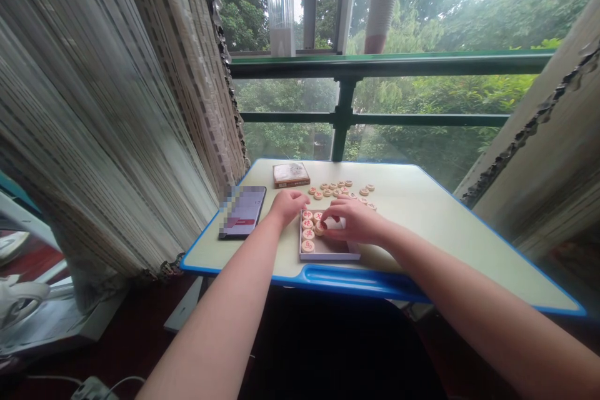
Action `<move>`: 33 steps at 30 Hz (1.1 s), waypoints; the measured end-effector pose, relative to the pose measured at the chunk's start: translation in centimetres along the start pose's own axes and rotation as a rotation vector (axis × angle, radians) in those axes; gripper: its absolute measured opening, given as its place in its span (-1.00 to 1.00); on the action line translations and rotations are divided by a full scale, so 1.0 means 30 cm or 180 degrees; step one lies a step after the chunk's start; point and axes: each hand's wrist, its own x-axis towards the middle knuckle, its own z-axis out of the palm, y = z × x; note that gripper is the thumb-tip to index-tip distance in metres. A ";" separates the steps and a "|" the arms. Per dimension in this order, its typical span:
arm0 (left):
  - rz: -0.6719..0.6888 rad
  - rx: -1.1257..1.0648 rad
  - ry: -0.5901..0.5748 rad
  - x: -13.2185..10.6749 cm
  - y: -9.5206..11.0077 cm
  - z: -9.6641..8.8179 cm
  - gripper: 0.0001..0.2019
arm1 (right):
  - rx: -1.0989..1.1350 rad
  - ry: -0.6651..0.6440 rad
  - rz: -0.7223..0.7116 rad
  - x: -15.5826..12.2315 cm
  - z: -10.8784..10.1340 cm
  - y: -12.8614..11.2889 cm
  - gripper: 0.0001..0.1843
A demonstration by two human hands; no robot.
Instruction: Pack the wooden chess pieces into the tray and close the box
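A shallow open box [330,256] with pale sides stands on the table in front of me. Round wooden Chinese chess pieces [308,234] with red characters form a column along its left side, and a second column begins beside them. My right hand [354,220] reaches over the box, its thumb and fingers closed on a Chinese chess piece [319,229] at the second column. Part of the box is hidden under that hand. My left hand [287,205] is by the box's far left corner, fingers curled; anything between them is hidden.
Several loose chess pieces [327,192] lie behind the box, partly behind my right hand. A box lid [291,175] lies at the back left. A tablet [244,212] lies at the left. The table [450,244] has a blue edge. Curtains and a railed window surround it.
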 end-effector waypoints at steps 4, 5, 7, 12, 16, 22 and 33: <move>0.0031 0.0000 -0.0001 0.002 -0.003 -0.001 -0.81 | -0.0034 0.0056 -0.0067 0.001 0.011 0.009 -0.78; 0.0035 0.0004 -0.0005 0.003 -0.004 -0.001 -0.80 | -0.0021 0.0057 -0.0088 0.001 0.013 0.010 -0.79; 0.0039 0.0015 -0.0021 0.004 -0.006 -0.002 -0.80 | 0.0018 0.0046 -0.0120 0.001 0.015 0.009 -0.82; 0.0014 0.0031 -0.0023 0.006 -0.007 -0.003 -0.81 | 0.0062 0.0075 -0.0113 0.005 0.020 0.003 -0.82; 0.0022 0.0021 -0.0018 0.007 -0.006 -0.003 -0.81 | 0.0025 0.0072 -0.0074 0.009 0.024 -0.006 -0.82; 0.0070 0.0008 -0.0024 0.004 -0.005 -0.003 -0.81 | 0.0040 0.0026 -0.0036 0.011 0.029 -0.021 -0.90; 0.0097 -0.0002 -0.0056 0.006 -0.009 -0.003 -0.80 | 0.0088 0.0029 0.0080 0.014 0.033 -0.022 -0.85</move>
